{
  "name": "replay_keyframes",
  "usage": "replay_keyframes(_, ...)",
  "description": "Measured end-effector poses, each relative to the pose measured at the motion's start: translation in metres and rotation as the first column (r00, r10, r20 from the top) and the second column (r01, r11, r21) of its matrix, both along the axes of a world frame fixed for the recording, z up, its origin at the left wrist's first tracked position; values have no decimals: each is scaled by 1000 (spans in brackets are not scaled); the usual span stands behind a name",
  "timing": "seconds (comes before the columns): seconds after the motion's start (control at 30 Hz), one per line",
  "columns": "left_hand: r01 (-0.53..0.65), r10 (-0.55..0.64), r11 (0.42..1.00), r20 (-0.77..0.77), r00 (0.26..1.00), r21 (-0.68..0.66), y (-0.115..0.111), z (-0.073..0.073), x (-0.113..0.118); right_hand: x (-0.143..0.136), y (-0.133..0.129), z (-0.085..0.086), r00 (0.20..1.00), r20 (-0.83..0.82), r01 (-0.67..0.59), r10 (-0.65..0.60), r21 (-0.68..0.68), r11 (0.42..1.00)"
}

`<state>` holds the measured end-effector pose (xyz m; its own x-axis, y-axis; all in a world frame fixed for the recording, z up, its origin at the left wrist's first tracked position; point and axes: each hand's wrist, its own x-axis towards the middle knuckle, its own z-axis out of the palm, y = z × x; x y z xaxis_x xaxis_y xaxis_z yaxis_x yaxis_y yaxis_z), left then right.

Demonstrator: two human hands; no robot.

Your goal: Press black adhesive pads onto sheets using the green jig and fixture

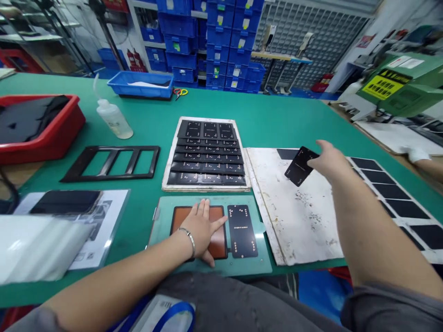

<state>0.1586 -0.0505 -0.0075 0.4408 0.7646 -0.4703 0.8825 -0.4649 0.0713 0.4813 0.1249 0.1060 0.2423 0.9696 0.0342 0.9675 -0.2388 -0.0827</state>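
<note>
My left hand (200,227) lies flat with spread fingers on an orange-brown panel (218,237) set in a black frame on the pale green fixture plate (207,269). To the right of that panel, a black printed sheet (242,230) rests on the same plate. My right hand (330,159) pinches a small black printed card (299,167) by its right edge, tilted above the stained white board (294,221). Behind the fixture, a white-edged tray (206,188) bears overlapping rows of black printed sheets (207,152).
Left lie a black slotted frame (109,163), squeeze bottle (114,121), red bin (65,133) and phone (65,202). A blue tray (141,90) and scissors (180,93) are at the back. Right are black rectangles (406,209), a green machine (408,87) and another person's gloved hand (415,153).
</note>
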Motion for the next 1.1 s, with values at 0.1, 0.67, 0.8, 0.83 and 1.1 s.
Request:
replay_keyframes(0.1,-5,4,1000,38,999,12,-2,4,-7,-25,-32,8,842,-514,-123,166,117,985)
replay_keyframes(0.67,-134,127,988,95,987,74,-32,9,-45,-172,-127,-100,-5,-997,-585,76,64,809)
replay_keyframes(0.8,-127,121,989,75,990,76,-30,10,-43,-171,-132,-111,14,-998,-588,65,44,808)
replay_keyframes(0.83,-125,119,989,73,990,77,-30,11,-43,-170,-133,-113,19,-998,-589,66,42,807)
replay_keyframes(1.1,-123,117,989,85,989,78,-30,10,-44,-162,-132,-124,136,-957,-630,257,117,768)
